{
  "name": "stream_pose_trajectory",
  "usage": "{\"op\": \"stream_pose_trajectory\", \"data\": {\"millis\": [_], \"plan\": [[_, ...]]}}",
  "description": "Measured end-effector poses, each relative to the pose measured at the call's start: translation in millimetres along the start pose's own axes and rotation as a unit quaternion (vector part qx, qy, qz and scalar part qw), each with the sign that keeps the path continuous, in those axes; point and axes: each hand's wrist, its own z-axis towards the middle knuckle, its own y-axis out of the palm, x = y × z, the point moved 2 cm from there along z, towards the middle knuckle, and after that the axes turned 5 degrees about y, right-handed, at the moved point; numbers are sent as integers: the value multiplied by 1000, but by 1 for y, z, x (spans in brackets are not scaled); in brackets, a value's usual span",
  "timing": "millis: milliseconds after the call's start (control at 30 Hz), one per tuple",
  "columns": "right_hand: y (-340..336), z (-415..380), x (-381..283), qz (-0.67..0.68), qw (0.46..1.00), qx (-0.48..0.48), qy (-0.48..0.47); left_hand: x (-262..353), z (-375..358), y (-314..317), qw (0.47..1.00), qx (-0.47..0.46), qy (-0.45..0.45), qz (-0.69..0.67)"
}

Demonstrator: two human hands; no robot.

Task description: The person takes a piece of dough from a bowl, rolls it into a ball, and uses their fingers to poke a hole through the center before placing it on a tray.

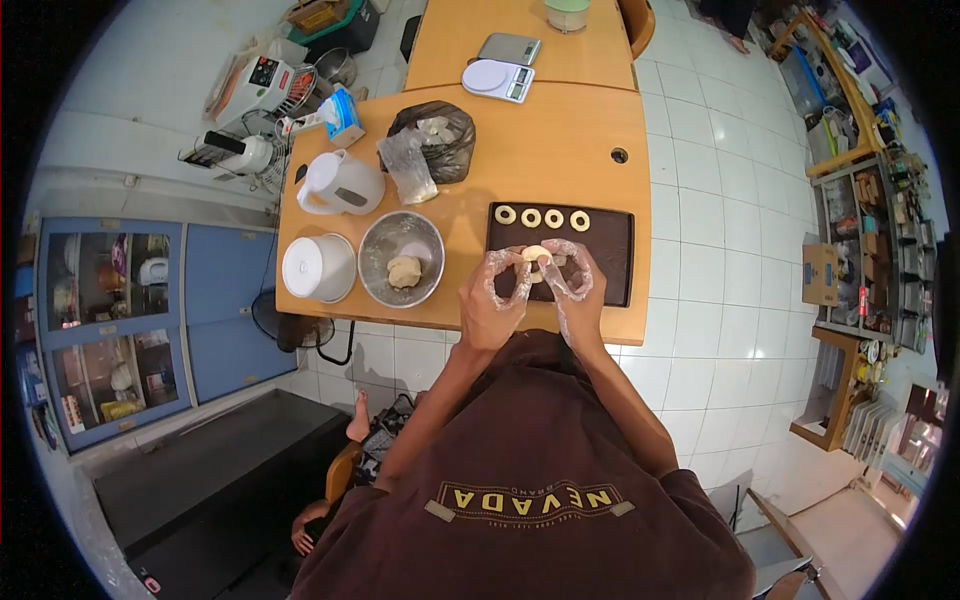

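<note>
Just right of the frame's centre, over the tray [617,255], the fingers of the left hand [493,298] and right hand [581,290] hold a dough piece [536,253]; light, even pressure should keep it round, like the rings [547,218] above.

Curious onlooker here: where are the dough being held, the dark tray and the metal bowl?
Held dough [536,253]: head view, on its pale upper face.
Dark tray [614,232]: head view, bare surface toward the right edge.
Metal bowl [374,246]: head view, left inner wall.
</note>
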Motion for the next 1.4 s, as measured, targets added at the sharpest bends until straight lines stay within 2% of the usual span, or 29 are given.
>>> {"op": "stream_pose_trajectory", "data": {"millis": [267,700,800,833,900,1000,1033,1133,1233,1333,1400], "plan": [[-7,-1,-2,-13,999,-32,21,2,-10,5,1000,22,17,14],[17,13,-9,-53,998,14,-32,-13,15,-6,997,14,63,39],[24,11,-18,-50,997,35,-46,-16,20,-9,999,-22,37,-13],[25,11,-18,-39,997,39,-46,-22,20,-7,993,-31,-12,-112],[28,11,-15,-25,998,47,-46,-31,19,-4,946,-47,-111,-302],[30,12,-7,-13,997,56,-46,-32,24,-11,864,-58,-252,-433],[32,11,-7,-6,997,58,-48,-41,23,-13,846,-79,-258,-460],[38,11,0,-5,996,72,-57,-44,25,-21,842,-79,-254,-469],[42,8,3,-5,996,75,-57,-52,24,-24,893,-93,-169,-407],[45,5,2,7,995,73,-61,-49,24,-26,899,-104,-182,-384],[43,0,-2,-6,995,80,-62,-52,21,-23,872,-106,-222,-422]]}}
